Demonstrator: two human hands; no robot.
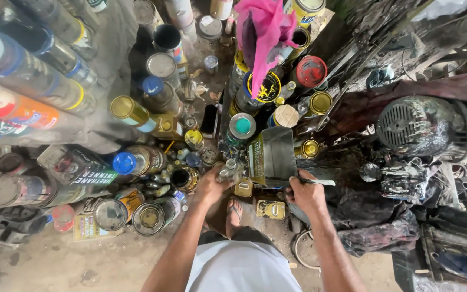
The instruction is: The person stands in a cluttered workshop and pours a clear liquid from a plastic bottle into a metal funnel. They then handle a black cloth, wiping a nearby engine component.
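Below, left hand (212, 186) clamped around small grimy glass bottle (228, 172), right hand (305, 193) closed on thin metal tool (317, 181), beside dented rectangular tin can (271, 157), among round paint-crusted cans (149, 217) on dusty concrete floor (55, 265).

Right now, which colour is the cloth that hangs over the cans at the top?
The cloth is bright pink, draped over the stacked cans. It shows in the head view.

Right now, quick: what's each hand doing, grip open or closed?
Left hand: closed around a small clear bottle.
Right hand: closed on a thin metal tool, beside the tilted dark can.
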